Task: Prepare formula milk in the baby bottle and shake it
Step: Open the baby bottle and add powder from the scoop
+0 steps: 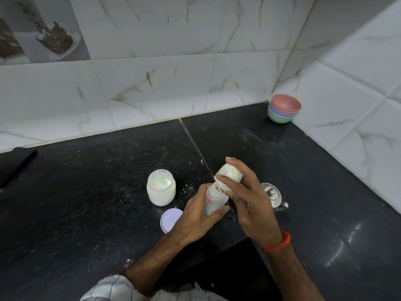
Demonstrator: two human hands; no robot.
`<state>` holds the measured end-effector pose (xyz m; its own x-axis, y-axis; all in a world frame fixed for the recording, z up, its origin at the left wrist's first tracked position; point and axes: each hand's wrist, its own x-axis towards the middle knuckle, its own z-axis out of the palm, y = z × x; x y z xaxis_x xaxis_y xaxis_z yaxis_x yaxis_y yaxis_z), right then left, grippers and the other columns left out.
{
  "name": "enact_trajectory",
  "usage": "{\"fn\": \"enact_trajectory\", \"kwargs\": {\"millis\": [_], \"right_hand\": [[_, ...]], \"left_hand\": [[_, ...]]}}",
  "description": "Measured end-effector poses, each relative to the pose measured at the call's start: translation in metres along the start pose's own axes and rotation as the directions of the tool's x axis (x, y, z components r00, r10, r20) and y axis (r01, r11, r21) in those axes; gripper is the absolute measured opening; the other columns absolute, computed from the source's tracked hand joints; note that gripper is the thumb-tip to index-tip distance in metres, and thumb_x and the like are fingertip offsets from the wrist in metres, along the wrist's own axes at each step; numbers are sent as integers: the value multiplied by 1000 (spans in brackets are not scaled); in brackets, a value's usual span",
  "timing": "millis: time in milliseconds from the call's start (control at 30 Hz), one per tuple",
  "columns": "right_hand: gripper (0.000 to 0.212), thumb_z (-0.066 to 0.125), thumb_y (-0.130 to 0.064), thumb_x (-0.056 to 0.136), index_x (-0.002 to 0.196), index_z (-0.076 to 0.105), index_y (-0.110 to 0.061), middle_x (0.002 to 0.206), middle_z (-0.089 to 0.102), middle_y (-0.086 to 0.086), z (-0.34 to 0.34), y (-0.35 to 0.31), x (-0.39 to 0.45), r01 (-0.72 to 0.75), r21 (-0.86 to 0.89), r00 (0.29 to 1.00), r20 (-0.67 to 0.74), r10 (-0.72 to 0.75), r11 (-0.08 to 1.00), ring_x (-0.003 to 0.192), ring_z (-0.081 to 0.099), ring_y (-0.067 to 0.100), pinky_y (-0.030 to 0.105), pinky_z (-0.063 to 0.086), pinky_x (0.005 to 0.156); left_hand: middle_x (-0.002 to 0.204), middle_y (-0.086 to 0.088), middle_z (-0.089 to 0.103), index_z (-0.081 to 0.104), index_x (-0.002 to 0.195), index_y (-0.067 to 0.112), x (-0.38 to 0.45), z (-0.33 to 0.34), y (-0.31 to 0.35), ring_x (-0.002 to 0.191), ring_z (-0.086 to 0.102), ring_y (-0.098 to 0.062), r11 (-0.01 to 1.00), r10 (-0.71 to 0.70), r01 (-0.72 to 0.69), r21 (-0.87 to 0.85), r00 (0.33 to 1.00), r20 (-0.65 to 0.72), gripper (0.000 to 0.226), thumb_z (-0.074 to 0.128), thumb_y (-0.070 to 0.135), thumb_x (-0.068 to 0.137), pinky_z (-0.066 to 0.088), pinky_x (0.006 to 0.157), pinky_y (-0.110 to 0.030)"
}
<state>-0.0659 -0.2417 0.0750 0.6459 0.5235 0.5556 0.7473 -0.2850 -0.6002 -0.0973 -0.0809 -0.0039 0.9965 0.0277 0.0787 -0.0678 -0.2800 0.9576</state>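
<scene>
A clear baby bottle [213,199] with printed markings tilts over the black counter [86,192]. My left hand [195,218] wraps around its lower body. My right hand [247,196] grips the bottle's white cap [230,173] at the top, fingers curled over it. To the left stands an open glass jar [161,187] of white formula powder with a pale green scoop [159,181] lying inside. The jar's lilac lid [170,220] lies flat on the counter in front of it, partly behind my left hand.
A small steel pot with a lid [272,195] stands just right of my hands, partly hidden by them. Stacked coloured bowls [284,108] sit in the back right corner. Powder specks are scattered on the counter. Tiled walls close off the back and right.
</scene>
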Motion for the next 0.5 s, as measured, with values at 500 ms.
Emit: {"fn": "enact_trajectory", "kwargs": {"millis": [500], "right_hand": [[48,59,25,89,128,68,-1,154,44,18,2,-1,1,-20,19,999,-26,21,1000,142,49,21,24,48,107]], "left_hand": [[126,11,69,49,136,31,4,0,-4,115,67,-7,1000,-20,20,12,1000,14,58,75,51,88,58,96,-39]]}}
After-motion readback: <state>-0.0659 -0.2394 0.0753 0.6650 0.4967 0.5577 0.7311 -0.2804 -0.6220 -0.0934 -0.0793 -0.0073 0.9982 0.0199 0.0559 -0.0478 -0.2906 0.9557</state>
